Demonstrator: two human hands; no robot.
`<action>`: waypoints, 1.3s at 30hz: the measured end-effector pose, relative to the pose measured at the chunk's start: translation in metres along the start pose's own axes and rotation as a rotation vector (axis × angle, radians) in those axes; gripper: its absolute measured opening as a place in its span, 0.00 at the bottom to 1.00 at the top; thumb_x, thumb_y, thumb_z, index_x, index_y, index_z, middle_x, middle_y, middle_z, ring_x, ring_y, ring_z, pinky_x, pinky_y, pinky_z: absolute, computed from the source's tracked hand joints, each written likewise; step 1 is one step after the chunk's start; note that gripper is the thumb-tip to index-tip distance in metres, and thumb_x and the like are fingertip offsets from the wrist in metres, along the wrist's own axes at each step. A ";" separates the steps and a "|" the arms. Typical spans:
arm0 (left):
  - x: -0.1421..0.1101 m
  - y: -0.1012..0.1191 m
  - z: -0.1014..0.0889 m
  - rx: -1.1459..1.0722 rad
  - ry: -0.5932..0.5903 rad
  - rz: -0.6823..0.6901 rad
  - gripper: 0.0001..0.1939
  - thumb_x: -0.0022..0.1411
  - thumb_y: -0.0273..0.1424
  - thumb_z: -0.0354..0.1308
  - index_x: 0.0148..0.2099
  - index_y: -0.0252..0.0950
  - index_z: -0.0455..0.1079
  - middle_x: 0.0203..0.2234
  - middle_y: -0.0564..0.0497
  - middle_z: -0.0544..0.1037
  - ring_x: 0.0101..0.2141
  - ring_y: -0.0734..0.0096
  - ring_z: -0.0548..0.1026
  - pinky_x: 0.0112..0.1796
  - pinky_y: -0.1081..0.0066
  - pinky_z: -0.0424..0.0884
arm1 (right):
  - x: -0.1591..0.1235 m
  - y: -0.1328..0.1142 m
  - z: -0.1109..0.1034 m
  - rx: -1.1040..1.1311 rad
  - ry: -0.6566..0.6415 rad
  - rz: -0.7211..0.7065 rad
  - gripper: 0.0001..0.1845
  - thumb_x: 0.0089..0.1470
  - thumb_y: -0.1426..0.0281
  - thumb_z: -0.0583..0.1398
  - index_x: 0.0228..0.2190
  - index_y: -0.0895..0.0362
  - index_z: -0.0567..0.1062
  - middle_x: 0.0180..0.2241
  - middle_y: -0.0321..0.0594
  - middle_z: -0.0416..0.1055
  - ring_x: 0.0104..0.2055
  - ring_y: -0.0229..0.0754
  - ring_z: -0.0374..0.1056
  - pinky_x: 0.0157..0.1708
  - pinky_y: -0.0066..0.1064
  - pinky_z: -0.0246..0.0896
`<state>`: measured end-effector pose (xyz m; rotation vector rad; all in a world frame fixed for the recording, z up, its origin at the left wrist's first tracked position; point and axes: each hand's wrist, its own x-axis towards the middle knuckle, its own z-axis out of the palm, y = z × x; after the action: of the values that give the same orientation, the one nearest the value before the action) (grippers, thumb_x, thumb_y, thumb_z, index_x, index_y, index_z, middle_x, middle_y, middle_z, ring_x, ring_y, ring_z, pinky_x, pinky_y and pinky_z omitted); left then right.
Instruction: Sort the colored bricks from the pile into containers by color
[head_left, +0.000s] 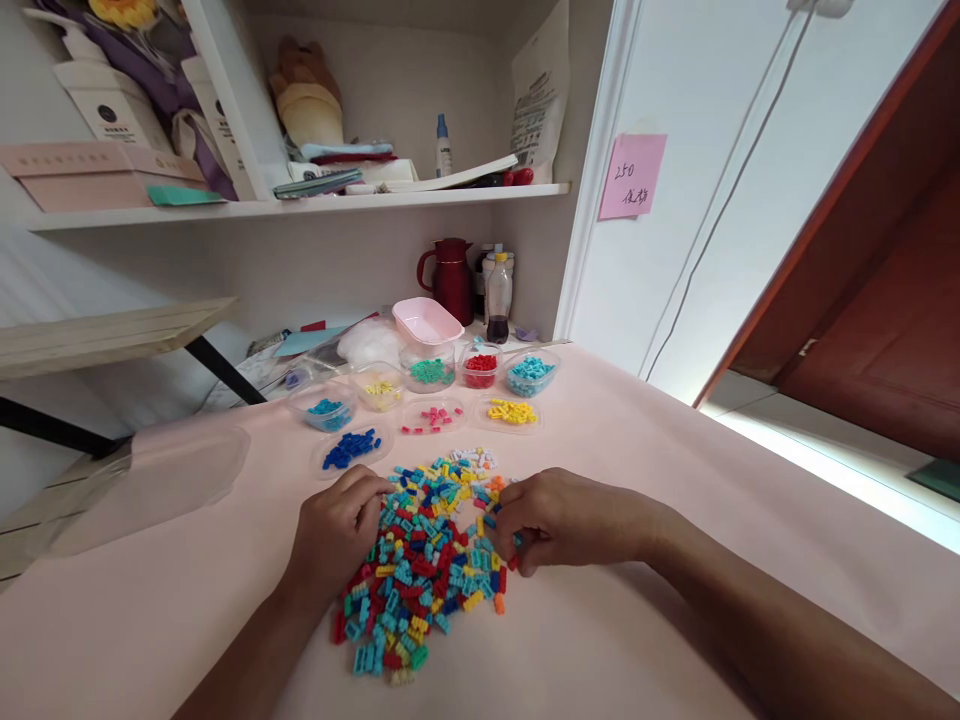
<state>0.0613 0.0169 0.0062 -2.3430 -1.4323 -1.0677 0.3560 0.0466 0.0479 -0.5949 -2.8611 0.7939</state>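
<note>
A loose heap of small toy bricks [427, 550] in red, teal, blue, yellow and other colours lies on the pink table cover. My left hand [337, 525] rests at the heap's left side, fingers curled and the index fingertip touching bricks; anything inside is hidden. At the right edge, my right hand [551, 520] reaches down with bent fingers among the bricks. Its fingertips are partly hidden, so what they pinch is unclear. Beyond the heap stand clear containers of sorted bricks: dark blue bricks [351, 448], pink bricks [433, 418], yellow bricks [511, 411] and red bricks [480, 370].
Farther back are green bricks [431, 371], light blue bricks [531, 373], a pink basin [428, 320], a dark red jug [453, 280] and a bottle of dark liquid [498, 300]. A clear plastic lid [180, 480] lies left. A loaded shelf [420, 200] hangs above.
</note>
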 end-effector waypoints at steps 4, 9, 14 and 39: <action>0.000 0.000 0.000 0.001 0.008 0.013 0.14 0.60 0.23 0.46 0.34 0.39 0.73 0.30 0.54 0.78 0.32 0.75 0.77 0.34 0.76 0.71 | 0.003 -0.002 0.002 -0.004 0.045 0.003 0.06 0.50 0.75 0.62 0.30 0.53 0.78 0.32 0.35 0.73 0.34 0.36 0.66 0.32 0.25 0.56; 0.000 0.000 -0.002 -0.007 0.025 0.025 0.14 0.60 0.22 0.46 0.34 0.39 0.72 0.29 0.55 0.78 0.30 0.76 0.76 0.32 0.77 0.70 | -0.003 0.006 -0.013 0.140 0.284 0.076 0.06 0.52 0.71 0.61 0.33 0.53 0.79 0.31 0.37 0.71 0.31 0.35 0.65 0.30 0.25 0.58; -0.001 -0.001 -0.003 -0.010 0.050 0.034 0.14 0.60 0.21 0.47 0.34 0.39 0.72 0.29 0.55 0.77 0.30 0.77 0.76 0.32 0.78 0.69 | -0.016 0.028 -0.029 0.123 0.661 0.403 0.08 0.52 0.64 0.60 0.31 0.53 0.78 0.29 0.37 0.69 0.27 0.37 0.60 0.26 0.28 0.57; -0.002 -0.007 0.002 -0.018 0.126 0.035 0.13 0.60 0.21 0.47 0.34 0.40 0.71 0.28 0.56 0.77 0.29 0.77 0.77 0.30 0.79 0.69 | 0.011 0.037 0.002 0.276 0.514 0.433 0.06 0.45 0.70 0.61 0.28 0.57 0.78 0.26 0.36 0.71 0.26 0.35 0.63 0.25 0.25 0.56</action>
<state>0.0564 0.0201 0.0021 -2.2601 -1.3369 -1.2006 0.3586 0.0791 0.0270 -1.1946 -2.1405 0.9061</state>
